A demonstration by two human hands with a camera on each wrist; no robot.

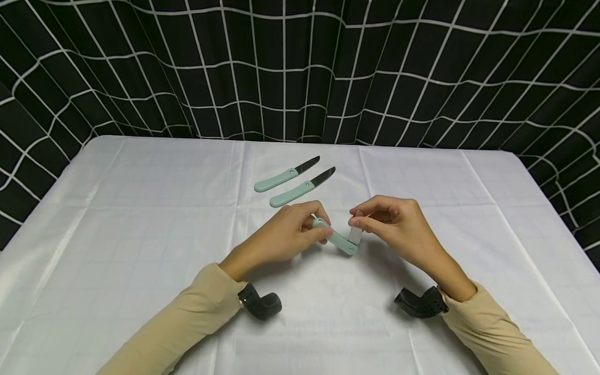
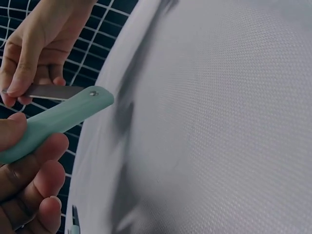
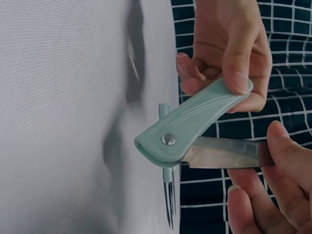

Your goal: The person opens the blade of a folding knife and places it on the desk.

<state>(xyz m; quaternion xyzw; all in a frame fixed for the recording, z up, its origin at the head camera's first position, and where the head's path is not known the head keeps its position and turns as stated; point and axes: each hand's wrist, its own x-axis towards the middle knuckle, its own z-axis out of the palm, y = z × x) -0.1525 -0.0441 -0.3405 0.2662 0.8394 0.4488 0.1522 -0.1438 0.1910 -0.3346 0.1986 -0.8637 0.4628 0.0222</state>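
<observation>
A folding knife with a pale green handle is held above the white table, its blade swung partway out at a sharp angle to the handle. My left hand pinches the rear of the handle between thumb and fingers. The tip of the blade is pinched by the thumb and fingertips of my right hand. A round metal rivet shows at the pivot end. Beyond my left hand, two more green-handled folding knives lie side by side with dark blades extended, the farther one and the nearer one.
A white cloth with creases covers the table. Behind its far edge hangs a black curtain with a white grid. A black band with a curved mount is on the left wrist, and a similar mount on the right.
</observation>
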